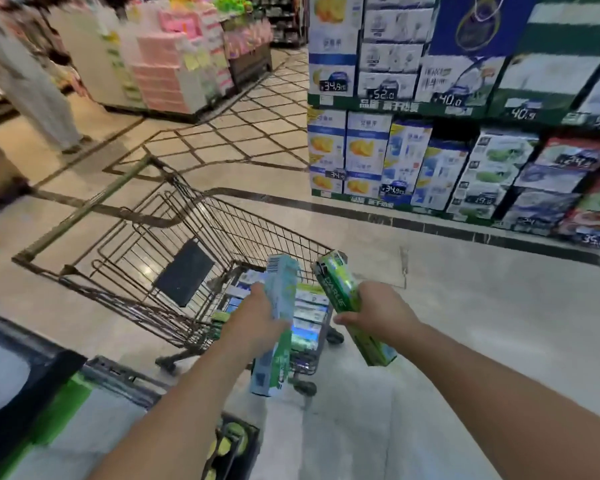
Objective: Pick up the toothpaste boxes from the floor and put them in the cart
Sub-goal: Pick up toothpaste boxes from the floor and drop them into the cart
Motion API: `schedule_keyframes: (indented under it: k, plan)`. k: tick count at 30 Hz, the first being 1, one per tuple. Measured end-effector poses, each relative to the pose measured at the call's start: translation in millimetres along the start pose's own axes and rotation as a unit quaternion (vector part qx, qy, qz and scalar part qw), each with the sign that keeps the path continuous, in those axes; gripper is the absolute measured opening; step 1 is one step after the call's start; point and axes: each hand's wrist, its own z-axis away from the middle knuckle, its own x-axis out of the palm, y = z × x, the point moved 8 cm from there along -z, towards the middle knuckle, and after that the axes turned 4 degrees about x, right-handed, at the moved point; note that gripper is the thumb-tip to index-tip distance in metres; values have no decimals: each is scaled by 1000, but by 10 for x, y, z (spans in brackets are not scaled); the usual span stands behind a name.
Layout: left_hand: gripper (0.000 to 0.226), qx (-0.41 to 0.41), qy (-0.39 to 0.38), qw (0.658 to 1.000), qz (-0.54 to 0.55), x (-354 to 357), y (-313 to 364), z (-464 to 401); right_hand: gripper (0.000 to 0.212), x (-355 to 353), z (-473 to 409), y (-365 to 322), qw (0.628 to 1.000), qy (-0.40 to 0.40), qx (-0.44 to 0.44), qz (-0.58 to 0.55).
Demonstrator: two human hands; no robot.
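My left hand [257, 320] grips a pale blue and green toothpaste box [280, 289] held nearly upright over the near end of the wire shopping cart [174, 216]. My right hand [378, 313] is closed around a green toothpaste box [340, 289], tilted, just right of the cart's rim. Several toothpaste boxes [309, 317] lie stacked inside the cart's basket, partly hidden behind my left hand and its box. A dark flap [184, 271] hangs at the cart's child seat.
A display of stacked cartons with price tags [430, 133] fills the right side. A pink and white goods stand [167, 64] is at the back left, with a person in light clothes [32, 81] nearby. A green and black fixture [49, 393] sits at the lower left.
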Motion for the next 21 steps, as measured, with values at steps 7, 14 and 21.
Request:
schedule_keyframes:
  k: [7, 14, 21]
  plan:
    - [58, -33, 23, 998, 46, -186, -224, -1168, 55, 86, -1374, -471, 997, -49, -45, 30]
    - [55, -89, 40, 993, 66, -469, -546, -2174, 54, 139, -2564, -991, 992, -85, -68, 62]
    - [57, -196, 93, 970, 114, -532, -1283, -2750, 52, 739, -3488, -1600, 978, -138, -132, 85]
